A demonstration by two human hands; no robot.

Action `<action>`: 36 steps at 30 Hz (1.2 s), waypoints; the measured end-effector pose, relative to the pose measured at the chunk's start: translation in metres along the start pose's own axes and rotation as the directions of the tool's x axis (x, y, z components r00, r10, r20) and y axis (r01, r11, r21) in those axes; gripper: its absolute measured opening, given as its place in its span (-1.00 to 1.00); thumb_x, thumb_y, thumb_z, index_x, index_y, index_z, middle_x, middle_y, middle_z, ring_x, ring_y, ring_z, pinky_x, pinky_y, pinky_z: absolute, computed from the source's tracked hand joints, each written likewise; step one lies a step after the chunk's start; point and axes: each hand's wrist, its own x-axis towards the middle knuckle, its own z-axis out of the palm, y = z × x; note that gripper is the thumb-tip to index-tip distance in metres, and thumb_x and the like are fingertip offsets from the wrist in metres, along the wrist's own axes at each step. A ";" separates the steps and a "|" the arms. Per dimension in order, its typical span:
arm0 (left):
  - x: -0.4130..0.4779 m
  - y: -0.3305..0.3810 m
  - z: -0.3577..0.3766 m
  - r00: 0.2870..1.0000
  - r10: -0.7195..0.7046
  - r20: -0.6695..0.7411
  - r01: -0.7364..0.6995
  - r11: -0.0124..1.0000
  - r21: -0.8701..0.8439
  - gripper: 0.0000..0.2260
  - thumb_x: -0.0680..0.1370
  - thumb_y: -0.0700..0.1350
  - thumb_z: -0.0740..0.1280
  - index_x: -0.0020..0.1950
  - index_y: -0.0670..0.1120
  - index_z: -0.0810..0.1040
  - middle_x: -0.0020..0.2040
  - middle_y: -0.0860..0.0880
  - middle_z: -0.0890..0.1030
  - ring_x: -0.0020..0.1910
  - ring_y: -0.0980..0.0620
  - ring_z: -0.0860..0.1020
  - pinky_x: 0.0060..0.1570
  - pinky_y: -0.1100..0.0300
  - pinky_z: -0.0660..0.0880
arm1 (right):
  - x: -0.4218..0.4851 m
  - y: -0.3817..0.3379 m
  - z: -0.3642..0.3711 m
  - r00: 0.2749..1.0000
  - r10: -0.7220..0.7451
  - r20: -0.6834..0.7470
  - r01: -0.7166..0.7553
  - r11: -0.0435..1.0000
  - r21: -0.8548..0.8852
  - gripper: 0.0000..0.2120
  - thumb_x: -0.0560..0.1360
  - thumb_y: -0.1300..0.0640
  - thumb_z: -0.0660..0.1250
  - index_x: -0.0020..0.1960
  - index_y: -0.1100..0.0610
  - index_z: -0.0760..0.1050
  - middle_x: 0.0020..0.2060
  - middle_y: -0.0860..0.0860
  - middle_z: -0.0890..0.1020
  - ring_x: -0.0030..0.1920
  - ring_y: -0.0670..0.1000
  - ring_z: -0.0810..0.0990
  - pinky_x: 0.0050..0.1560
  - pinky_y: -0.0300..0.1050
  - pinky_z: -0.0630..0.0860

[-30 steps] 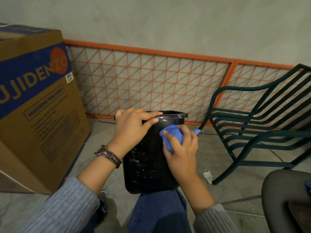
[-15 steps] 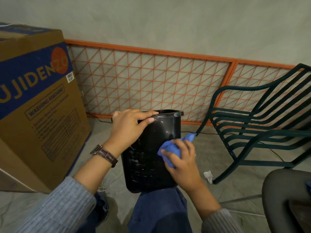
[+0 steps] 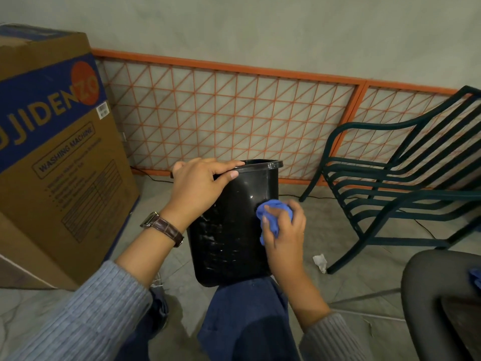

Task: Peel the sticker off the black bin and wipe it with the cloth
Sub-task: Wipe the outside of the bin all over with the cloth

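Currently the bin (image 3: 234, 235) is propped on the person's knee (image 3: 247, 316), base toward the body, mouth tilted up and away toward the wall. The left hand (image 3: 197, 188) grips the rim: its fingers (image 3: 221, 165) curl over the edge and the thumb lies along the outer wall. This hold most likely steadies the bin against wiping pressure. The right hand (image 3: 283, 233) holds the bunched cloth (image 3: 270, 212), fingers curled round it, and presses it against the bin's right wall, below the rim. No sticker shows on the visible walls, so the work appears to be at the wiping stage. Pale smears show on the patterned front wall, which probably needs a pass next.

Surroundings: grey tiled floor (image 3: 338, 225); a paper scrap (image 3: 319, 261) lying on it beside a green chair (image 3: 403, 191); a cardboard box (image 3: 52, 152) at left; an orange lattice panel (image 3: 221, 113) against the plain wall.
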 end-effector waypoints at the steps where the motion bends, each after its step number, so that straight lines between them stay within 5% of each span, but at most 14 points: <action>1: 0.001 0.001 0.001 1.000 -0.003 0.003 0.003 1.000 -0.005 -0.74 0.53 0.16 0.20 0.19 0.24 0.53 0.11 0.19 0.61 0.17 0.14 0.45 0.07 0.12 0.12 | 0.002 -0.008 0.005 0.993 0.103 -0.053 -0.102 0.995 0.023 -0.76 0.49 -0.04 0.17 0.09 0.03 0.45 0.24 0.11 0.35 0.19 -0.03 0.28 0.10 -0.22 0.26; 3: 0.003 0.003 0.000 1.000 -0.019 0.011 0.019 1.000 -0.012 -0.74 0.52 0.16 0.21 0.18 0.23 0.54 0.10 0.17 0.61 0.17 0.13 0.46 0.05 0.14 0.10 | -0.001 -0.016 0.014 0.992 0.092 -0.086 -0.095 0.995 -0.038 -0.79 0.50 -0.02 0.20 0.09 -0.01 0.44 0.24 0.09 0.33 0.20 0.03 0.29 0.12 -0.15 0.26; 5: 0.005 0.000 0.000 0.999 -0.035 0.018 0.036 0.999 -0.018 -0.75 0.52 0.15 0.22 0.17 0.24 0.54 0.12 0.16 0.61 0.18 0.12 0.47 0.04 0.15 0.09 | -0.015 -0.006 0.014 0.992 -0.122 0.028 0.125 0.982 -0.140 -0.79 0.48 0.00 0.26 0.11 -0.05 0.45 0.24 0.05 0.32 0.22 0.12 0.30 0.15 -0.02 0.31; 8: 0.004 -0.008 -0.003 0.997 -0.063 0.035 0.065 0.996 -0.057 -0.76 0.53 0.14 0.23 0.17 0.26 0.53 0.14 0.16 0.60 0.20 0.11 0.46 0.06 0.15 0.07 | -0.034 0.029 -0.001 0.880 -0.390 0.271 0.438 0.887 -0.145 -0.73 0.45 0.01 0.31 0.14 -0.06 0.45 0.25 0.04 0.33 0.22 0.18 0.30 0.13 0.13 0.40; 10: 0.002 -0.010 -0.003 0.997 -0.073 0.037 0.075 0.995 -0.068 -0.76 0.53 0.14 0.22 0.17 0.27 0.51 0.13 0.16 0.61 0.20 0.11 0.46 0.06 0.15 0.07 | -0.031 0.033 -0.009 0.909 -0.312 0.278 0.343 0.937 -0.070 -0.74 0.47 -0.03 0.27 0.15 -0.04 0.45 0.24 0.00 0.30 0.25 0.05 0.29 0.21 -0.07 0.36; 12: 0.003 -0.009 -0.002 0.996 -0.076 0.040 0.079 0.995 -0.067 -0.76 0.53 0.15 0.22 0.18 0.28 0.51 0.12 0.16 0.61 0.19 0.12 0.46 0.07 0.14 0.06 | -0.020 0.020 -0.005 0.986 -0.072 0.148 0.064 0.996 0.055 -0.69 0.50 -0.08 0.19 0.14 0.05 0.47 0.22 -0.05 0.29 0.24 -0.17 0.27 0.21 -0.40 0.24; 15: 0.005 -0.006 0.000 0.996 -0.087 0.029 0.089 0.995 -0.055 -0.76 0.52 0.16 0.22 0.17 0.27 0.53 0.12 0.18 0.61 0.19 0.14 0.46 0.07 0.15 0.08 | -0.010 -0.004 0.009 0.972 0.234 0.000 -0.231 0.960 0.158 -0.64 0.49 -0.11 0.17 0.13 0.12 0.48 0.24 0.04 0.31 0.21 -0.11 0.29 0.15 -0.53 0.19; 18: 0.007 -0.007 0.000 0.994 -0.096 0.047 0.099 0.993 -0.068 -0.75 0.52 0.15 0.23 0.18 0.24 0.54 0.12 0.16 0.61 0.19 0.12 0.46 0.08 0.15 0.08 | -0.030 0.006 0.006 0.990 -0.056 0.130 0.058 0.998 -0.015 -0.72 0.49 -0.03 0.25 0.17 0.00 0.48 0.29 0.03 0.28 0.30 -0.01 0.20 0.30 -0.33 0.10; 21: 0.008 -0.010 -0.002 0.992 -0.100 0.073 0.107 0.991 -0.085 -0.75 0.52 0.15 0.23 0.17 0.24 0.53 0.12 0.17 0.61 0.19 0.11 0.46 0.11 0.12 0.09 | -0.048 0.043 -0.010 0.866 -0.366 0.339 0.404 0.914 -0.045 -0.71 0.46 0.04 0.32 0.18 -0.07 0.46 0.31 0.01 0.29 0.33 0.13 0.22 0.31 -0.01 0.21; 24: 0.008 -0.010 -0.001 0.992 -0.105 0.075 0.112 0.989 -0.099 -0.77 0.52 0.14 0.24 0.17 0.26 0.52 0.12 0.18 0.61 0.20 0.11 0.46 0.12 0.14 0.07 | -0.046 0.046 -0.015 0.948 -0.177 0.266 0.159 0.983 0.087 -0.79 0.50 -0.01 0.23 0.14 -0.11 0.41 0.25 -0.13 0.27 0.30 -0.15 0.27 0.28 -0.32 0.25; 28: 0.008 -0.009 0.001 0.990 -0.124 0.065 0.130 0.987 -0.094 -0.76 0.53 0.14 0.23 0.18 0.26 0.52 0.12 0.17 0.61 0.21 0.11 0.46 0.10 0.15 0.06 | -0.033 0.025 0.001 0.980 0.193 0.047 -0.198 0.962 0.189 -0.88 0.52 -0.01 0.17 0.04 -0.07 0.36 0.05 -0.09 0.36 0.08 -0.29 0.38 0.10 -0.32 0.32; 31: 0.009 -0.010 0.000 0.988 -0.139 0.074 0.145 0.985 -0.093 -0.76 0.53 0.13 0.23 0.18 0.25 0.52 0.14 0.17 0.61 0.23 0.10 0.45 0.09 0.15 0.07 | -0.048 0.017 0.000 0.979 0.098 0.179 -0.129 0.977 0.171 -0.75 0.51 -0.04 0.20 0.16 -0.03 0.43 0.24 -0.03 0.27 0.31 -0.22 0.20 0.27 -0.44 0.15; 36: 0.010 -0.017 -0.003 0.976 -0.178 0.128 0.196 0.971 -0.139 -0.77 0.53 0.13 0.23 0.17 0.28 0.51 0.12 0.17 0.61 0.24 0.08 0.45 0.21 0.09 0.13 | -0.055 0.051 -0.023 0.866 -0.251 0.431 0.242 0.967 0.077 -0.74 0.49 0.07 0.33 0.17 -0.10 0.49 0.31 -0.03 0.24 0.34 0.03 0.22 0.30 -0.14 0.20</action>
